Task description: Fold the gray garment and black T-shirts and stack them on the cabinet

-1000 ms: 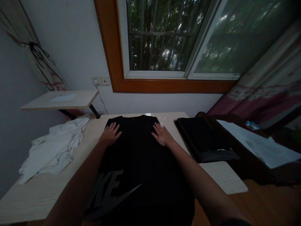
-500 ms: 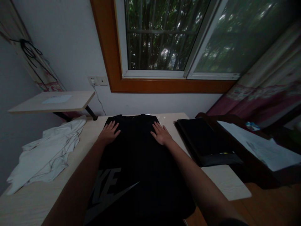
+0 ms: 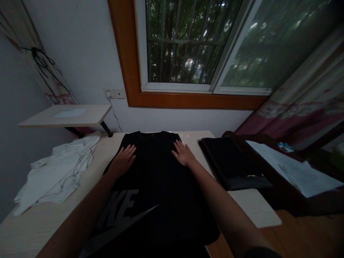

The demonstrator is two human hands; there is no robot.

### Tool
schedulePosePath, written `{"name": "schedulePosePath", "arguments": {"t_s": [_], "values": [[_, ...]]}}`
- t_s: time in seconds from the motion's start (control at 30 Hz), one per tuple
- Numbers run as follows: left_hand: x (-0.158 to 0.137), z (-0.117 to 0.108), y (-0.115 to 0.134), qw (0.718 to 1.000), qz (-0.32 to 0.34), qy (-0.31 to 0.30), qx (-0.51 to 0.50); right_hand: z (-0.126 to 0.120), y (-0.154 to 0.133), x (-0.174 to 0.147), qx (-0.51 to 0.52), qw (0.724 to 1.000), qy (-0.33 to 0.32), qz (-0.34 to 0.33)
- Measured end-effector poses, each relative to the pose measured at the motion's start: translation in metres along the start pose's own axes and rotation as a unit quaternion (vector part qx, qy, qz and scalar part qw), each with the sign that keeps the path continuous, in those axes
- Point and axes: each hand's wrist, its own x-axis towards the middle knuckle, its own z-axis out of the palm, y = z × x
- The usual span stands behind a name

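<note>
A black T-shirt (image 3: 158, 168) with grey lettering and a swoosh print lies spread on the pale table (image 3: 88, 186), its neckline toward the wall. My left hand (image 3: 123, 159) rests flat on the shirt's upper left part, fingers stretched out. On the upper right part, my right hand (image 3: 184, 153) lies palm down with its fingers apart. Neither hand grips the fabric. My forearms cover some of the shirt's sides and print.
Crumpled white cloth (image 3: 57, 172) lies on the table at left, below a small raised shelf (image 3: 67, 116). Right of the shirt lies a dark folded stack (image 3: 231, 161). Farther right, a paper sheet (image 3: 292, 166) rests on dark furniture. A window (image 3: 188, 46) is ahead.
My left hand has slid down the shirt a little, toward me. My right hand stays at nearly the same spot. The view has shifted slightly.
</note>
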Motion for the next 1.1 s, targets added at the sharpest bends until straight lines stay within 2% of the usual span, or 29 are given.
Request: {"name": "schedulePosePath", "arguments": {"t_s": [0.17,0.3,0.4,0.5,0.6,0.7,0.9,1.1], "values": [[-0.043,-0.005,0.008,0.999,-0.026,-0.032,0.023,-0.004,-0.002,0.0,-0.02,1.0,0.008,-0.008],[-0.052,-0.007,0.01,0.998,-0.039,-0.034,0.033,-0.013,-0.016,-0.007,-0.043,0.997,0.051,-0.025],[-0.052,-0.006,0.011,0.998,-0.044,-0.03,0.034,-0.017,-0.032,-0.026,-0.019,0.995,0.088,-0.038],[-0.056,-0.007,0.012,0.998,-0.041,-0.024,0.039,-0.015,-0.041,-0.055,0.015,0.995,0.084,-0.055],[-0.062,-0.009,0.014,0.998,-0.031,-0.026,0.042,-0.008,-0.037,-0.082,0.019,0.996,0.057,-0.069],[-0.068,-0.011,0.016,0.998,-0.025,-0.03,0.042,-0.003,-0.028,-0.096,0.016,0.996,0.046,-0.075],[-0.067,-0.011,0.016,0.998,-0.02,-0.014,0.05,0.002,-0.021,-0.085,0.02,0.995,0.041,-0.085],[-0.046,-0.003,0.005,0.998,-0.029,-0.019,0.052,0.006,-0.014,-0.063,0.019,0.995,0.048,-0.086]]}}
